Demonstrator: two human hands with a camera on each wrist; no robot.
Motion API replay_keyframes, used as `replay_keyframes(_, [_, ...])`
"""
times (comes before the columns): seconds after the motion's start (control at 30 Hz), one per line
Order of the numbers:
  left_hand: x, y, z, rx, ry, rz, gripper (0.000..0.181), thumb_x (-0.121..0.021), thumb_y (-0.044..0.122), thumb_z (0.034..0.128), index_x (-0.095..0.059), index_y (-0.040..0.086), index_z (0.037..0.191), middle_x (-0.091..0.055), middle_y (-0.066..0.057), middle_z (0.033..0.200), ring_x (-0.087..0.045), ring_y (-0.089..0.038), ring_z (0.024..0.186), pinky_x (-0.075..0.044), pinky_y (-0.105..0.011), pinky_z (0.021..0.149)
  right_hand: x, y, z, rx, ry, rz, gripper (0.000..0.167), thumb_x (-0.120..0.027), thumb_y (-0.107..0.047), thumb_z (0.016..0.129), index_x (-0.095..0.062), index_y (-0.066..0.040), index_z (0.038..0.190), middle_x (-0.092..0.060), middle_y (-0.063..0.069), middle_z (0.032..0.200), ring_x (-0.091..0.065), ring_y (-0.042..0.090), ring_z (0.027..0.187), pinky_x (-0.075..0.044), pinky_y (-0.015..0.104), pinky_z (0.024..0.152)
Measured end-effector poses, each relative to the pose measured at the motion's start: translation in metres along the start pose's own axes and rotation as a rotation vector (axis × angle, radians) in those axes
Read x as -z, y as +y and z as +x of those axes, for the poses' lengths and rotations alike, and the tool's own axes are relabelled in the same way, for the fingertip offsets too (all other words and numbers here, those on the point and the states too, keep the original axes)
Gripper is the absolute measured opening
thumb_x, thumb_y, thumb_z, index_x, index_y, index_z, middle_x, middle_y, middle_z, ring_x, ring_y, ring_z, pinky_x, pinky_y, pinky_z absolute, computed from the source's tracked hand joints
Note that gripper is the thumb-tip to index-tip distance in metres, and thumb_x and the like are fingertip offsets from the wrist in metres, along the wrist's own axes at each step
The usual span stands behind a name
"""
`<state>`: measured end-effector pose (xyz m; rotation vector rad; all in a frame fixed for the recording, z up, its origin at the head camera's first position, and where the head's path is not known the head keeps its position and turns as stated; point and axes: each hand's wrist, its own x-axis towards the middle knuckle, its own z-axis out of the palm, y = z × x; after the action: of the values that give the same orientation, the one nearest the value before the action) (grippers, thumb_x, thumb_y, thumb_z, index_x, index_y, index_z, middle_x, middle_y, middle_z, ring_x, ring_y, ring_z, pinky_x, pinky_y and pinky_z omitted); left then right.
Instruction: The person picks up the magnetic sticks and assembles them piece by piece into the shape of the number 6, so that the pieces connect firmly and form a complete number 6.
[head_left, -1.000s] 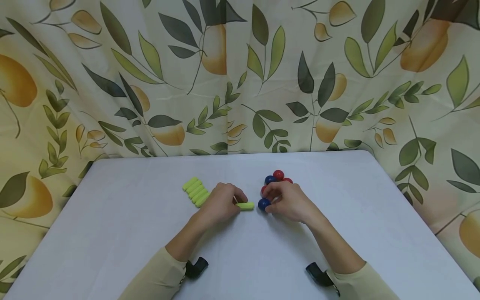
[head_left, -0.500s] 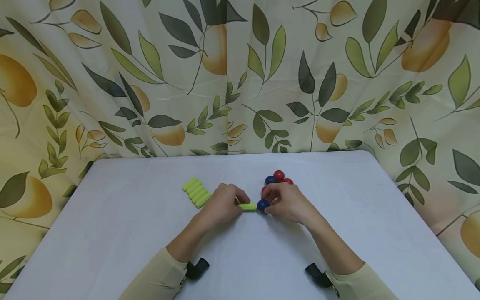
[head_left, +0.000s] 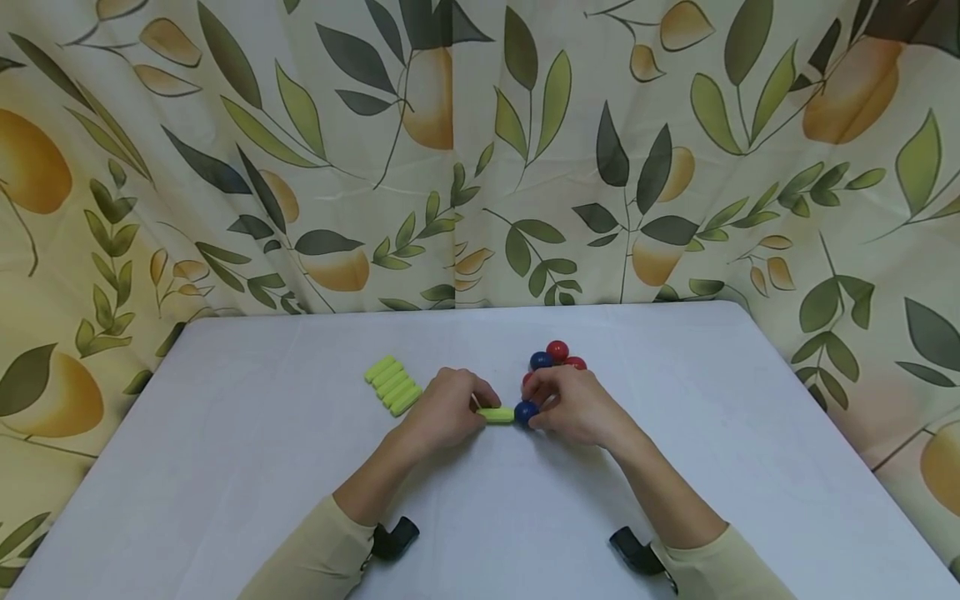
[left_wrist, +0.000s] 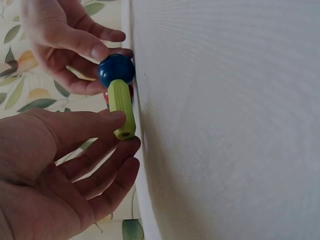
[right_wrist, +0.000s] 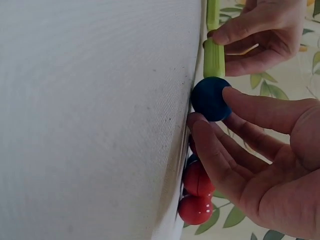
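Note:
Between thumb and fingers my left hand (head_left: 447, 408) pinches a short yellow-green rod (left_wrist: 122, 109), which has a small hole in its near end. My right hand (head_left: 576, 406) pinches a dark blue ball (right_wrist: 211, 99). The rod's far end meets the ball, just above the white table; whether it enters the ball is hidden. Behind the right hand sits a cluster of red balls (right_wrist: 196, 209) and another blue ball (head_left: 541, 360), partly covered by the fingers. Several more yellow-green rods (head_left: 393, 384) lie side by side left of the left hand.
The white-covered table (head_left: 247, 467) spreads around both hands. At its back edge hangs a curtain (head_left: 525, 192) printed with leaves and fruit. Black wrist cameras (head_left: 395, 538) sit at both sleeve cuffs.
One second ago a small gap lay between rod and ball. The left hand moved slightly right and the blue ball slightly left, so the two now touch.

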<state>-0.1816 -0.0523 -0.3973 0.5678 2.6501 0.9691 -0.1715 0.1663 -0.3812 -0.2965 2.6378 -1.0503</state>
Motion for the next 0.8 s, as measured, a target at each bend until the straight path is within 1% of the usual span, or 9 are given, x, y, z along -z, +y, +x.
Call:
replay_keyframes(0.2, [-0.0003,-0.0012,0.0002,-0.013,0.005,0.006,0.023,-0.076,-0.002,0.0864,-0.083,0.011,0.103,-0.076,0.002,0.096,-0.063,-0.013,0.086,-0.055,-0.029,0.078,-0.0007,0.0005,0.0008,-0.004,-0.001,-0.018,0.026,-0.086,-0.003,0.082,-0.075,-0.008,0.106,-0.073,0.007,0.097,-0.066,0.02,0.089,-0.063,0.033,0.077])
replay_keyframes(0.6, [0.0015,-0.0017,-0.0008,-0.004,-0.004,-0.007,0.023,-0.077,-0.002,0.0862,-0.082,0.012,0.104,-0.077,0.002,0.098,-0.063,-0.013,0.087,-0.054,-0.029,0.079,-0.0009,0.0019,0.0006,0.002,0.005,-0.032,0.027,-0.086,-0.003,0.082,-0.076,-0.008,0.107,-0.073,0.006,0.097,-0.066,0.02,0.09,-0.063,0.033,0.077])
replay_keyframes(0.8, [0.0025,-0.0018,-0.0019,-0.003,-0.003,-0.024,0.02,-0.077,-0.001,0.0876,-0.083,0.011,0.103,-0.076,0.001,0.096,-0.063,-0.014,0.088,-0.054,-0.029,0.079,-0.0009,0.0019,0.0011,0.004,0.007,-0.034,0.027,-0.086,-0.003,0.082,-0.076,-0.008,0.107,-0.074,0.006,0.098,-0.067,0.02,0.09,-0.064,0.034,0.077])
